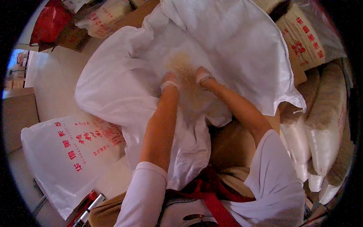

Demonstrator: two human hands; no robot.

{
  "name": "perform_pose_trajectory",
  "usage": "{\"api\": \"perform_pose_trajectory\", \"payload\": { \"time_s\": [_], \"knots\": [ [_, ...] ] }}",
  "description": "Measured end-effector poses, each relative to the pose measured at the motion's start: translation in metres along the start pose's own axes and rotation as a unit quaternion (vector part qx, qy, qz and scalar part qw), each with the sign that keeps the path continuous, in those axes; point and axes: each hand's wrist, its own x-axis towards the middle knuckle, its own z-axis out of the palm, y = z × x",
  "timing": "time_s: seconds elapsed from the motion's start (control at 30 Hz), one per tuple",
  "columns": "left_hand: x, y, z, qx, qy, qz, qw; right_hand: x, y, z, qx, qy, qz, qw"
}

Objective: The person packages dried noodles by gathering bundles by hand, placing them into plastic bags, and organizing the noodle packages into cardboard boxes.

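A large white sack (128, 83) lies wide open in front of me, with a small heap of pale yellowish loose material (181, 62) inside. Both my arms reach down into it. My left hand (169, 81) is at the near left side of the heap, in a thin whitish glove, its fingers hidden or blurred. On the heap's right side is my right hand (203, 75), also gloved, with a band at the wrist. Its fingertips point into the sack and are too blurred to make out. What either hand holds, if anything, cannot be seen.
A white plastic bag with red print (72, 147) lies at the left, near a cardboard box (20, 117). Packed clear bags (325, 125) stand at the right, below a printed bag (302, 38). A red bag (51, 22) is at the upper left.
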Motion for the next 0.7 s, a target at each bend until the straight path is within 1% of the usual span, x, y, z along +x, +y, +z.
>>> {"api": "perform_pose_trajectory", "payload": {
  "time_s": [0.03, 0.07, 0.1, 0.13, 0.17, 0.2, 0.27, 0.3, 0.33, 0.37, 0.4, 0.43, 0.47, 0.5, 0.53, 0.57, 0.6, 0.67, 0.7],
  "knots": [
    [0.003, 0.0, 0.003, 0.0, 0.0, 0.001, 1.0, 0.0, 0.0, 0.014, -0.1, -0.006, -0.084, 0.991],
    [0.005, 0.001, 0.007, 0.002, -0.001, 0.0, 1.0, -0.003, 0.0, 0.024, -0.2, -0.011, -0.166, 0.966],
    [0.008, 0.003, 0.012, 0.011, -0.003, 0.009, 1.0, -0.016, -0.009, 0.021, -0.2, -0.009, -0.166, 0.965],
    [0.011, 0.006, 0.017, 0.031, -0.008, 0.021, 0.999, -0.028, -0.017, 0.016, -0.101, 0.0, -0.115, 0.988],
    [0.013, 0.007, 0.019, 0.043, -0.013, 0.031, 0.999, -0.041, -0.025, 0.009, 0.0, 0.01, -0.065, 0.998],
    [0.014, 0.007, 0.021, 0.053, -0.019, 0.041, 0.998, -0.05, -0.03, 0.004, 0.002, 0.012, -0.067, 0.998],
    [0.016, 0.006, 0.022, 0.063, -0.028, 0.057, 0.996, -0.06, -0.039, -0.003, 0.023, 0.052, -0.048, 0.997],
    [0.014, 0.006, 0.019, 0.063, -0.033, 0.061, 0.996, -0.052, -0.037, 0.005, 0.022, 0.054, -0.05, 0.997],
    [0.011, 0.007, 0.017, 0.06, -0.035, 0.053, 0.996, -0.039, -0.03, 0.024, -0.009, 0.106, -0.025, 0.994],
    [0.007, 0.009, 0.01, 0.052, -0.038, 0.04, 0.997, -0.025, -0.022, 0.042, -0.041, 0.158, 0.002, 0.987],
    [-0.007, 0.015, -0.01, 0.033, -0.039, -0.019, 0.999, -0.012, -0.017, 0.054, -0.041, 0.16, 0.002, 0.986],
    [0.005, 0.012, 0.001, 0.034, -0.038, -0.019, 0.999, 0.002, -0.014, 0.063, -0.029, 0.154, 0.03, 0.987],
    [0.027, 0.004, 0.023, 0.061, -0.019, -0.043, 0.997, 0.009, -0.014, 0.068, -0.016, 0.146, 0.058, 0.987],
    [0.03, 0.001, 0.02, 0.089, 0.002, -0.068, 0.994, -0.007, -0.026, 0.05, -0.013, 0.147, 0.055, 0.988],
    [0.029, -0.003, 0.02, 0.089, 0.003, -0.07, 0.994, -0.023, -0.032, 0.03, -0.024, 0.09, 0.024, 0.995],
    [0.008, 0.001, -0.001, 0.081, 0.002, -0.053, 0.995, -0.036, -0.035, 0.016, -0.038, 0.032, -0.006, 0.999],
    [-0.004, 0.005, -0.01, 0.072, 0.0, -0.034, 0.997, -0.034, -0.029, 0.017, -0.041, 0.031, -0.005, 0.999],
    [0.011, 0.001, 0.01, 0.058, 0.003, -0.027, 0.998, -0.024, -0.014, 0.023, -0.014, 0.082, -0.054, 0.995],
    [0.015, -0.001, 0.014, 0.042, 0.008, -0.022, 0.999, -0.013, -0.007, 0.028, -0.015, 0.082, -0.053, 0.995]
  ]
}}
